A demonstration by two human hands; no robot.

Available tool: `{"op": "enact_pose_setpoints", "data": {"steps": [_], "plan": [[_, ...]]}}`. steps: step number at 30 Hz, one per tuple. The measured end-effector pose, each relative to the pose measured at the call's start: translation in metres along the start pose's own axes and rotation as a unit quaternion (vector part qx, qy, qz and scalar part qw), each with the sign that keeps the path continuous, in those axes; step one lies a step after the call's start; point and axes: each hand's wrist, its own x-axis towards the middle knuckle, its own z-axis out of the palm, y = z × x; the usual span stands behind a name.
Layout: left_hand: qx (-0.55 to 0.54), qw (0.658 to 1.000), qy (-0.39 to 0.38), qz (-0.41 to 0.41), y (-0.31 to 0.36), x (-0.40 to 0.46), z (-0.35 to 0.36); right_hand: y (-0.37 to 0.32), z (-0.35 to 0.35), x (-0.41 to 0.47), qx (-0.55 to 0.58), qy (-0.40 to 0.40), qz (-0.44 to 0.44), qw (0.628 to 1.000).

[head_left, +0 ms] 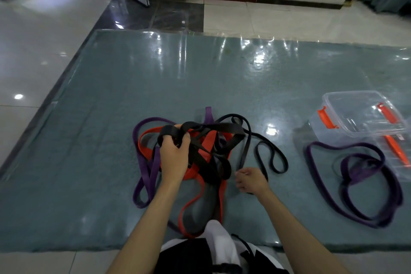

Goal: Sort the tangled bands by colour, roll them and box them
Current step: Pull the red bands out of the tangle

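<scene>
Centrally, the tangled pile [200,153] of black, red and purple bands lay on the teal mat [111,100], which served as the landmark. The left hand [174,155] had its fingers [185,140] closed around a bunch of black band [171,132] lifted above the pile. The right hand [251,180], just right of the pile, had its fingers curled on a thin black band [270,155]. One separated purple band [355,184] lay loose toward the mat's right edge, beside the clear box [360,115] with orange clips.
</scene>
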Motion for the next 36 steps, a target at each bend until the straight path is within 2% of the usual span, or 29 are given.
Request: {"op": "enact_pose_setpoints", "data": {"steps": [2,5,8,10,14,17,19,22,26,29,32,36], "plan": [[-0.010,1.000,0.014,0.012,0.005,0.004,-0.003,0.003,0.013,0.000,0.021,-0.007,-0.017,1.000],[-0.024,0.999,0.023,0.022,0.014,0.008,-0.006,0.005,0.024,-0.001,-0.027,-0.007,-0.061,0.998],[-0.027,0.999,0.017,0.035,0.018,0.008,-0.007,0.015,0.028,0.003,-0.180,-0.009,-0.083,0.980],[-0.029,0.999,0.010,0.036,0.018,0.007,-0.009,0.022,0.029,0.006,-0.204,0.030,-0.085,0.975],[0.030,0.999,-0.028,0.022,0.012,0.007,-0.013,0.024,0.017,0.006,-0.023,0.094,-0.047,0.994],[0.130,0.987,-0.083,0.038,0.007,0.006,-0.007,0.011,0.001,0.000,0.072,0.155,-0.110,0.979],[0.232,0.960,-0.140,0.076,0.002,0.002,0.006,-0.005,-0.010,-0.009,0.141,0.163,-0.160,0.963],[0.399,0.887,-0.205,0.107,-0.001,-0.013,0.029,-0.029,-0.024,-0.028,0.214,0.143,-0.231,0.938],[0.397,0.869,-0.276,0.105,-0.005,-0.029,0.060,-0.053,-0.039,-0.056,0.225,0.086,-0.311,0.919],[0.339,0.856,-0.387,0.044,-0.006,-0.037,0.078,-0.066,-0.043,-0.069,0.267,0.053,-0.336,0.902],[0.273,0.823,-0.496,-0.052,-0.007,-0.050,0.082,-0.074,-0.045,-0.074,0.285,0.055,-0.375,0.880],[0.172,0.803,-0.539,-0.189,-0.008,-0.063,0.066,-0.075,-0.050,-0.071,0.240,0.118,-0.378,0.886]]}}
